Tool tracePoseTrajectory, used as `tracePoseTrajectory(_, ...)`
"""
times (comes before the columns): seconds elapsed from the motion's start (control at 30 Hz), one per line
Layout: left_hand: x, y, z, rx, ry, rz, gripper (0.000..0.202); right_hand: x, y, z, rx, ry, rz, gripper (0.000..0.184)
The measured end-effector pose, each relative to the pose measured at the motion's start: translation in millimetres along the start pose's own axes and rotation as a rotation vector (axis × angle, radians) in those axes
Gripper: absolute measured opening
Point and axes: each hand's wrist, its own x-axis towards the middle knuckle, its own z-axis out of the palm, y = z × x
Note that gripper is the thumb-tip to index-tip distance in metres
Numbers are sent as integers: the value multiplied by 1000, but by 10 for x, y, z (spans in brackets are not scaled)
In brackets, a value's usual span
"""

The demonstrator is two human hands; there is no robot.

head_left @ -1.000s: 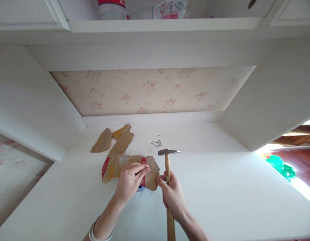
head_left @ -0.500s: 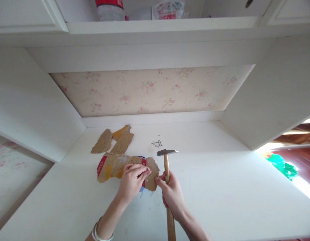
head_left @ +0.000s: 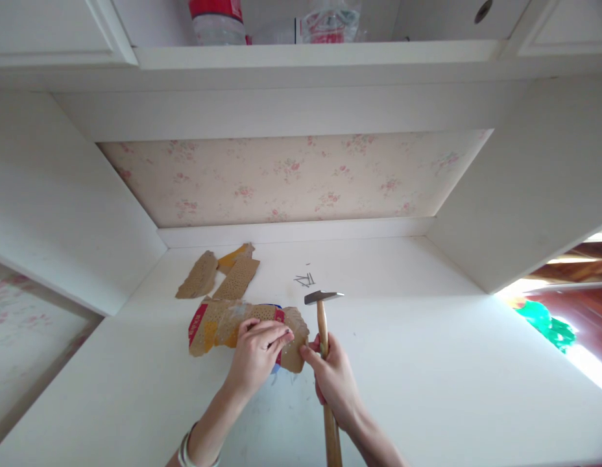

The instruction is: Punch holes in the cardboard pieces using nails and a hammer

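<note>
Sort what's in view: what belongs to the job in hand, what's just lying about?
Job, judging by the hands:
hammer, held in the right hand
large cardboard piece, under the left hand
loose nails, likely, near the hammer

Apparently just lying about:
cardboard scraps behind
red-and-clear container, up top
green item, far right
</note>
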Motion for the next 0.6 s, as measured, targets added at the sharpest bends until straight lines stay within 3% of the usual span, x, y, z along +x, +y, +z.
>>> tracePoseTrajectory(0.2, -10, -1, -2, 41, 6, 48, 12, -29, -20, -59, 10, -13, 4, 39)
tracePoseTrajectory(0.37, -10, 18, -23, 23, -40, 41, 15, -207, -15, -153, 155, -74, 18, 52)
tracePoseTrajectory(0.6, -21, 22, -10, 19, -52, 49, 20, -447, 84, -103, 255, -106, 30, 53)
